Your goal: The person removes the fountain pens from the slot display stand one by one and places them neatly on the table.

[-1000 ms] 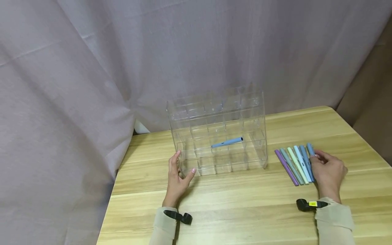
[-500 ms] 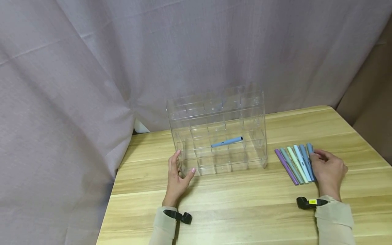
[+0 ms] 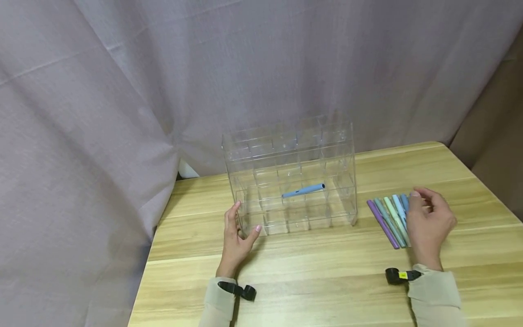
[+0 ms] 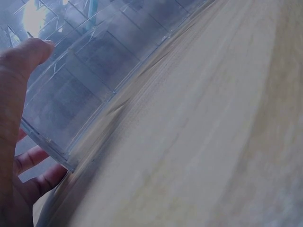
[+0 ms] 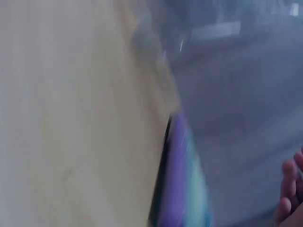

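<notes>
A clear plastic organizer (image 3: pixel 286 177) with divided compartments stands on the wooden table, and a blue pen (image 3: pixel 303 190) lies slanted inside it. My left hand (image 3: pixel 236 240) rests on its lower left corner, fingers and thumb spread; in the left wrist view, the thumb lies over the front. At right, several pens lie in a row, among them a purple pen (image 3: pixel 383 224) and a light green pen (image 3: pixel 395 218). My right hand (image 3: pixel 431 222) is over the row's right end with bent fingers. It hides the rightmost blue pen, so whether it holds that pen is unclear.
A wooden table (image 3: pixel 310 277) carries everything. Behind it hangs a grey curtain (image 3: pixel 261 68), close to the organizer's back. A brownish surface (image 3: pixel 498 127) borders the table's right side.
My right hand has shifted left and slightly farther from me, now covering the rightmost blue pen that showed before. My left hand and the organizer stay put.
</notes>
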### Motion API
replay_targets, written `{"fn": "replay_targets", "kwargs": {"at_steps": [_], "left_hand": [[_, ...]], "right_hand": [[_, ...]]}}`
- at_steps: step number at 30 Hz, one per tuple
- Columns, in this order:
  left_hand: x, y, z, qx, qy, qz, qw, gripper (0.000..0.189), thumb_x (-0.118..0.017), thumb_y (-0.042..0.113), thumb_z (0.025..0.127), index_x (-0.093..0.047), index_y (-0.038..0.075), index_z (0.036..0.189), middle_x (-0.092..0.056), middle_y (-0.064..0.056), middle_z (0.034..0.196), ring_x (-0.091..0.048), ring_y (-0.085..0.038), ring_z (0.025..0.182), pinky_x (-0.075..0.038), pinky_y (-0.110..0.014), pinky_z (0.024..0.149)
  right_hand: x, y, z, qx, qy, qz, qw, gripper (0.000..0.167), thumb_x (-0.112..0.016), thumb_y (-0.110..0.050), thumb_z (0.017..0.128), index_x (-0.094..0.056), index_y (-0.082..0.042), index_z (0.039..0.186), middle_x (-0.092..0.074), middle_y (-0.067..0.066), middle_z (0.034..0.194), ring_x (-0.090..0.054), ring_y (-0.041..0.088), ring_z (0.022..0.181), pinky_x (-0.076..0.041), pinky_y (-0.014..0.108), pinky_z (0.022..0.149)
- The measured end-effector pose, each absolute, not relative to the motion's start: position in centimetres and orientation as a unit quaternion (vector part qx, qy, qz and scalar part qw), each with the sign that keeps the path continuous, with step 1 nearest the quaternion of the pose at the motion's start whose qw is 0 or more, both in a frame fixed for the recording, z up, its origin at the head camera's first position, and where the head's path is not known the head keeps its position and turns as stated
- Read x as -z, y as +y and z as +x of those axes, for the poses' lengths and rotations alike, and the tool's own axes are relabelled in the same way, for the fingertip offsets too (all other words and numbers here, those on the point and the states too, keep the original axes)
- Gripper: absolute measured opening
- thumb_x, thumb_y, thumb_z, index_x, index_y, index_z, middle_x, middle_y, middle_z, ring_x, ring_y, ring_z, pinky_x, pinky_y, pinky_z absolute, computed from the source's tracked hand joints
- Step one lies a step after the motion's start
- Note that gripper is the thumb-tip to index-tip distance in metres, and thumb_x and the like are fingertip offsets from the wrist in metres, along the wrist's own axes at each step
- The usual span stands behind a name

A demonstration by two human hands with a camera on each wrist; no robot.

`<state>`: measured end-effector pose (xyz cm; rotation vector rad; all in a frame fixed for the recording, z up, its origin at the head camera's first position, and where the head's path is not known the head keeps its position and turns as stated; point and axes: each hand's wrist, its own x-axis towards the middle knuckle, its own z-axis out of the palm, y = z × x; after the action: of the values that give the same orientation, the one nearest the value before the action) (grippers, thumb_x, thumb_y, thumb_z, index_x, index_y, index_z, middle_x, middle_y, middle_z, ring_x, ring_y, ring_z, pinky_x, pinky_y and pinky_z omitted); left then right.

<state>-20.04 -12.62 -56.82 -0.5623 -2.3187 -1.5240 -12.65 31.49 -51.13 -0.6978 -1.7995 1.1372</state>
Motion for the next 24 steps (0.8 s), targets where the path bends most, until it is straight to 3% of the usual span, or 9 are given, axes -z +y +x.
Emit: {"fn": "replay_targets", "kwargs": {"at_steps": [3,7,12,15,19,24], "left_hand": [[56.8,-12.7,-20.1,0.53,-0.81,-0.197,0.158,0.09,-0.084,0.019,0.091,-0.033,0.014,0.165,-0.041,-0.014,0.161,-0.05,-0.042,0.142,-0.054,-0.05,0.093],[56.9,-12.7,-20.1,0.531,-0.807,-0.201,0.163,0.089,-0.084,0.018,0.091,-0.033,0.016,0.165,-0.041,-0.015,0.161,-0.051,-0.045,0.141,-0.055,-0.053,0.092],[57.1,-12.4,-20.0,0.533,-0.803,-0.208,0.165,0.091,-0.084,0.018,0.091,-0.032,0.023,0.166,-0.04,-0.016,0.162,-0.051,-0.048,0.141,-0.056,-0.058,0.092],[57.1,-12.2,-20.0,0.534,-0.803,-0.208,0.164,0.092,-0.084,0.018,0.091,-0.032,0.026,0.166,-0.041,-0.015,0.161,-0.051,-0.045,0.141,-0.056,-0.053,0.093],[57.0,-11.9,-19.9,0.535,-0.804,-0.208,0.157,0.093,-0.085,0.019,0.091,-0.031,0.027,0.167,-0.04,-0.015,0.162,-0.051,-0.045,0.142,-0.053,-0.047,0.095],[57.0,-11.7,-19.8,0.536,-0.804,-0.206,0.154,0.093,-0.084,0.021,0.091,-0.032,0.027,0.167,-0.04,-0.015,0.162,-0.05,-0.048,0.142,-0.053,-0.047,0.094]], "right_hand": [[49.9,28.1,-13.4,-0.486,-0.722,-0.195,0.452,0.02,-0.068,-0.011,0.103,-0.079,0.003,0.112,-0.065,-0.034,0.086,-0.054,-0.008,0.075,-0.04,0.01,0.071],[48.6,23.7,-14.4,-0.502,-0.743,-0.09,0.433,0.014,-0.071,-0.002,0.1,-0.079,0.002,0.11,-0.069,-0.028,0.088,-0.057,-0.009,0.073,-0.044,0.009,0.07],[47.1,19.9,-15.2,-0.52,-0.764,-0.002,0.382,0.021,-0.076,-0.002,0.097,-0.079,-0.002,0.118,-0.077,0.001,0.096,-0.062,-0.006,0.077,-0.048,0.008,0.072],[46.8,18.5,-15.4,-0.53,-0.772,0.016,0.35,0.028,-0.08,-0.004,0.095,-0.078,-0.006,0.123,-0.078,0.012,0.092,-0.062,-0.004,0.074,-0.047,0.009,0.07],[46.2,17.0,-15.7,-0.536,-0.769,0.022,0.347,0.033,-0.082,0.0,0.092,-0.076,-0.001,0.124,-0.076,0.018,0.076,-0.062,-0.003,0.066,-0.046,0.009,0.065],[46.2,16.1,-16.3,-0.558,-0.764,0.006,0.323,0.037,-0.082,-0.003,0.093,-0.073,-0.001,0.129,-0.075,0.02,0.071,-0.066,0.0,0.058,-0.042,0.012,0.053]]}}
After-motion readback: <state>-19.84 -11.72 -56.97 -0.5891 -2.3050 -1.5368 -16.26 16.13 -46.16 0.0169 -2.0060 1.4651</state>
